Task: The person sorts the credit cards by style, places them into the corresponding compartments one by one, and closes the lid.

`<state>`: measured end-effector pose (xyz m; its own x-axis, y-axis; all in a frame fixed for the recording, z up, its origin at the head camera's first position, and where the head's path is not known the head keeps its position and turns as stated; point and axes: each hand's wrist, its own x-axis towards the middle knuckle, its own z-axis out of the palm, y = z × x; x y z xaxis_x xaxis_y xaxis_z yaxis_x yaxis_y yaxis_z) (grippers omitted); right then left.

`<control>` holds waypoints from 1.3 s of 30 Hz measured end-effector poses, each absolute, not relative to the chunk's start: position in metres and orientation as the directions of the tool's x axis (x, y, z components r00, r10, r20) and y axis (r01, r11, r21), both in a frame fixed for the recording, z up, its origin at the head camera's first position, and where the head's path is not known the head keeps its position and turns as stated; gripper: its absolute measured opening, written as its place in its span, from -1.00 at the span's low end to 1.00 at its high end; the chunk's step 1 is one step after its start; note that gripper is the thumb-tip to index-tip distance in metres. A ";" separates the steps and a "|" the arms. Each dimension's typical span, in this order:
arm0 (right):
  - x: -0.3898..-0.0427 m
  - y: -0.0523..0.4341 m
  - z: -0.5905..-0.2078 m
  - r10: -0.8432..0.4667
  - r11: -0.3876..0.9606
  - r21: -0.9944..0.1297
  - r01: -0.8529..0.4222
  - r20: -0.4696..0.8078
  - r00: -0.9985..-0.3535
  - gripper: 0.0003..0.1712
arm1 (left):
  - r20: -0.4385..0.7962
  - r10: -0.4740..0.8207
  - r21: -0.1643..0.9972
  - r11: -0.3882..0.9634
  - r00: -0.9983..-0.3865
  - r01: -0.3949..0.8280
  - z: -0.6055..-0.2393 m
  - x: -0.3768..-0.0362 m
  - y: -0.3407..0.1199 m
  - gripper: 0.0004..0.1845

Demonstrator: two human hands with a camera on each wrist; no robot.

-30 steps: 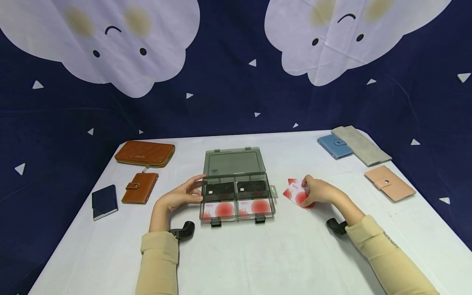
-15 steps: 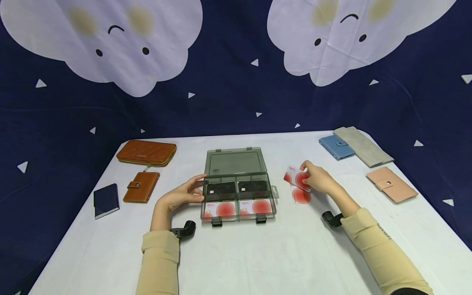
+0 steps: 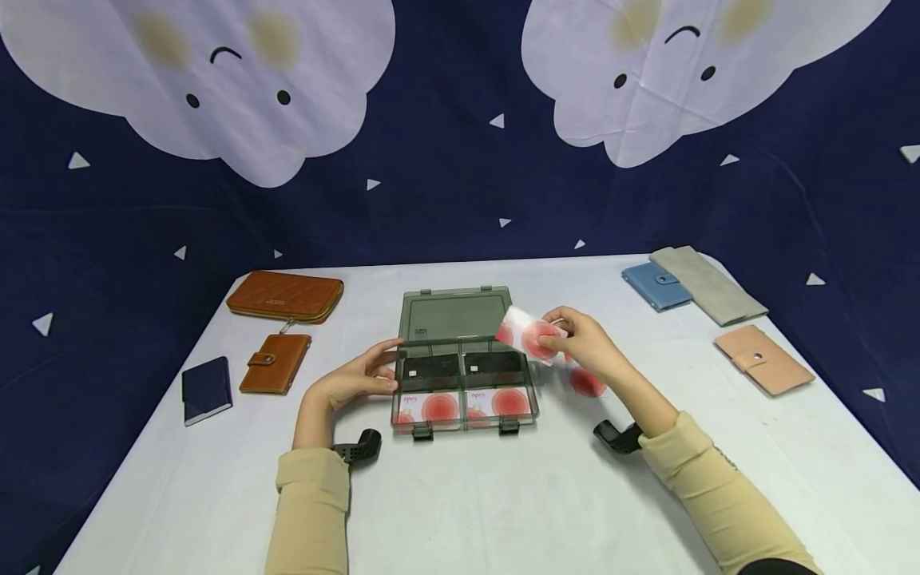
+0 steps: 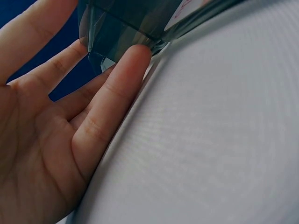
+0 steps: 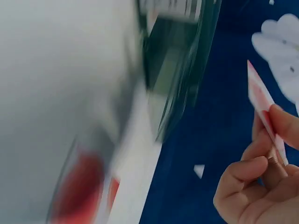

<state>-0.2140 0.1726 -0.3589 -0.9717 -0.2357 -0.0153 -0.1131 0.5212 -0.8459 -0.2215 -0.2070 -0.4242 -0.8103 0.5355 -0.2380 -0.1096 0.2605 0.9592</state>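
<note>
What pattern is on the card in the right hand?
White with a red circular spot: the card, pinched by the right hand, shows best in the head view.

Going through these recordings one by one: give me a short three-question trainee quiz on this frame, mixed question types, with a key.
1. True or false: the right hand pinches a red-and-white card.
2. What does the left hand touch? A) brown wallet B) grey organiser box C) blue wallet
3. Fill in: one more card lies on the white ____, right of the box.

Key: 1 true; 2 B; 3 table.
</note>
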 end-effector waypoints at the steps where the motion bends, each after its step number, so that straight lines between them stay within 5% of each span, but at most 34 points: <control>1: -0.212 0.168 -0.359 -0.252 0.494 -0.862 -0.111 -0.020 -0.967 -0.67 | -0.238 0.535 0.959 0.260 -0.810 -0.110 -0.424 -0.221 -0.207 -0.09; 11: -0.192 0.123 -0.371 -0.430 0.352 -0.924 -0.153 -0.014 -0.903 -0.73 | -0.253 0.528 0.956 0.264 -0.811 -0.126 -0.425 -0.221 -0.206 -0.09; 30: -0.174 0.073 -0.387 -0.610 0.582 -0.678 -0.449 0.002 -0.793 -0.74 | -0.255 0.526 0.958 0.251 -0.811 -0.138 -0.424 -0.220 -0.206 -0.06; 39: -0.174 0.069 -0.390 -0.670 0.665 -0.529 -0.528 -0.109 -0.734 -0.59 | -0.250 0.525 0.960 0.244 -0.813 -0.138 -0.425 -0.220 -0.205 -0.06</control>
